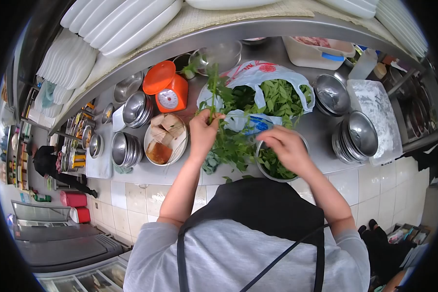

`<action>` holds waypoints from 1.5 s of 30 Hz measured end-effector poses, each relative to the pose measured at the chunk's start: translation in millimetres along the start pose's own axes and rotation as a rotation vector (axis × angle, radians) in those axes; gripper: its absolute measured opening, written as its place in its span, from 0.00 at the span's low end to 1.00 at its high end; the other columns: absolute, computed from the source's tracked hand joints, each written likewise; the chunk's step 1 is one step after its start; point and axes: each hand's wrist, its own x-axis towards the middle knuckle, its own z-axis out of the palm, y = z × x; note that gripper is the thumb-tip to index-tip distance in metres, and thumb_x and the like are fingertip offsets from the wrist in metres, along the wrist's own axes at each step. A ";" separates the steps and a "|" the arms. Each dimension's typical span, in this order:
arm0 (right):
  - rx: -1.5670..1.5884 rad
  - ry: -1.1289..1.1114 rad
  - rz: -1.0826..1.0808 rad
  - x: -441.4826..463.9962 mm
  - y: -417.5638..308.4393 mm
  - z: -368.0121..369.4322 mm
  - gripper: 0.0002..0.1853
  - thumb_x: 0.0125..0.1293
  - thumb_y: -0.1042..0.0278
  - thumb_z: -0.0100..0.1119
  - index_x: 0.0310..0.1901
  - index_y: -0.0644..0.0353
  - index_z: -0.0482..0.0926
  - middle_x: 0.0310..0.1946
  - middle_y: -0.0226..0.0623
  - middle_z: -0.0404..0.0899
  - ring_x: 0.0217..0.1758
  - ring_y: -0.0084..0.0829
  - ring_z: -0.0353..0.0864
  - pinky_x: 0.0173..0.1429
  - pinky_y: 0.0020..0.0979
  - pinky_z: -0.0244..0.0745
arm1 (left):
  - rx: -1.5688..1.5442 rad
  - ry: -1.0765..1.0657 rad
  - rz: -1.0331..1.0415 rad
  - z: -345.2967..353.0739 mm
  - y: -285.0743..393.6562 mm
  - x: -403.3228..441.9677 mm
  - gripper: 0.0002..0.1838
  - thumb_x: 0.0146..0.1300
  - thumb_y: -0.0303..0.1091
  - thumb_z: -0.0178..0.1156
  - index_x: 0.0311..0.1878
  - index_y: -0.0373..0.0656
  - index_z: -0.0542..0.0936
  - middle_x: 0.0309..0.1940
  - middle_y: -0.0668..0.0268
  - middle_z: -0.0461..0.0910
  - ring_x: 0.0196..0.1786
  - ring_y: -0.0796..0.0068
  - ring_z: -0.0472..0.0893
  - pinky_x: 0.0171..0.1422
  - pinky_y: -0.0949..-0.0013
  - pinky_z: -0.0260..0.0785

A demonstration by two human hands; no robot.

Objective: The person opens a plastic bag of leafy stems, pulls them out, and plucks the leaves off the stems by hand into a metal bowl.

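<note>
My left hand (205, 132) is closed on a leafy green stem (213, 97), which stands up above the fingers. Leaves hang below and to the right of that hand. My right hand (284, 146) is over a metal bowl (305, 141) of green leaves (273, 163), its fingers pinched together; what they hold, if anything, is too small to make out. Behind both hands lies an open plastic bag (258, 68) full of leafy greens (282, 97). A loose pile of leaves (231, 146) rests on the counter between my hands.
Left of my hands are a plate of meat-like chunks (179, 146), an orange scale (173, 92) and stacked metal bowls (124, 148). More bowls (348, 138) and a white tray (382, 112) stand right. A shelf edge (258, 24) crosses overhead. A person (46, 160) is far left.
</note>
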 end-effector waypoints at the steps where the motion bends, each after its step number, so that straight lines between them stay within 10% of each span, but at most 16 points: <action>1: -0.042 0.054 -0.059 9.5 1.7 15.9 0.06 0.60 0.71 0.52 0.35 0.64 0.77 0.28 0.40 0.75 0.32 0.35 0.75 0.37 0.30 0.68 | 0.111 -0.014 0.024 6.9 -1.4 -1.8 0.03 0.56 0.23 0.57 0.31 0.33 0.76 0.26 0.69 0.77 0.29 0.86 0.73 0.32 0.81 0.63; 2: -0.103 0.082 -0.043 18.4 5.1 29.9 0.07 0.58 0.69 0.55 0.33 0.65 0.77 0.28 0.41 0.74 0.32 0.40 0.74 0.38 0.31 0.68 | 0.010 0.074 0.091 18.8 7.4 -6.0 0.03 0.50 0.21 0.57 0.24 0.32 0.75 0.14 0.62 0.71 0.17 0.83 0.64 0.21 0.72 0.55; 9: -0.062 0.152 -0.098 42.7 24.2 61.1 0.08 0.57 0.68 0.56 0.33 0.65 0.75 0.28 0.42 0.74 0.32 0.44 0.73 0.36 0.35 0.67 | 0.387 0.068 0.226 17.7 36.2 -20.7 0.06 0.48 0.21 0.57 0.23 0.32 0.70 0.16 0.54 0.70 0.18 0.63 0.70 0.24 0.66 0.60; 12: -0.155 0.098 -0.040 40.8 22.6 58.6 0.09 0.57 0.69 0.54 0.36 0.65 0.74 0.28 0.43 0.74 0.31 0.44 0.73 0.36 0.34 0.67 | 0.395 0.091 0.294 14.1 27.7 -19.5 0.05 0.51 0.22 0.59 0.24 0.31 0.74 0.13 0.63 0.69 0.16 0.80 0.62 0.21 0.72 0.54; 23: -0.152 -0.064 0.106 44.5 22.9 49.3 0.11 0.63 0.62 0.50 0.40 0.61 0.72 0.24 0.44 0.72 0.27 0.40 0.72 0.34 0.32 0.66 | 0.453 -0.024 0.378 -5.3 29.7 -6.2 0.07 0.49 0.24 0.62 0.23 0.32 0.75 0.11 0.61 0.70 0.14 0.79 0.65 0.20 0.73 0.56; 25: -0.142 -0.093 0.119 44.5 20.1 47.8 0.11 0.64 0.62 0.48 0.37 0.62 0.70 0.23 0.44 0.71 0.26 0.40 0.71 0.33 0.32 0.65 | 0.459 -0.116 0.268 -9.7 33.8 -5.5 0.06 0.47 0.24 0.62 0.23 0.32 0.74 0.18 0.53 0.74 0.20 0.60 0.74 0.25 0.66 0.63; 30: -0.089 -0.213 0.197 41.3 17.9 41.8 0.13 0.64 0.59 0.45 0.34 0.64 0.69 0.26 0.49 0.73 0.32 0.52 0.71 0.37 0.42 0.65 | 0.352 -0.149 0.115 -24.7 10.7 7.7 0.06 0.47 0.25 0.63 0.24 0.33 0.76 0.19 0.56 0.76 0.20 0.73 0.74 0.27 0.72 0.64; 32: 0.044 -0.195 0.135 31.4 25.0 36.9 0.14 0.67 0.60 0.43 0.30 0.63 0.65 0.18 0.38 0.67 0.22 0.32 0.69 0.33 0.29 0.64 | 0.375 -0.042 0.113 -40.8 7.0 16.8 0.04 0.48 0.24 0.63 0.24 0.34 0.77 0.19 0.61 0.78 0.21 0.80 0.73 0.29 0.75 0.64; 35: 0.094 -0.327 0.298 10.6 30.7 10.6 0.14 0.68 0.60 0.42 0.29 0.63 0.65 0.18 0.34 0.67 0.23 0.27 0.69 0.34 0.28 0.64 | 0.083 -0.069 -0.028 -87.4 -25.7 40.1 0.04 0.49 0.24 0.62 0.26 0.34 0.78 0.21 0.65 0.79 0.24 0.83 0.74 0.30 0.77 0.65; 45: 0.017 -0.293 0.087 4.4 14.2 6.0 0.11 0.65 0.64 0.45 0.33 0.63 0.71 0.22 0.41 0.73 0.24 0.40 0.72 0.34 0.34 0.67 | -0.138 -0.412 -0.089 -24.9 24.2 -8.4 0.04 0.52 0.24 0.62 0.29 0.35 0.77 0.25 0.68 0.79 0.29 0.84 0.76 0.35 0.80 0.66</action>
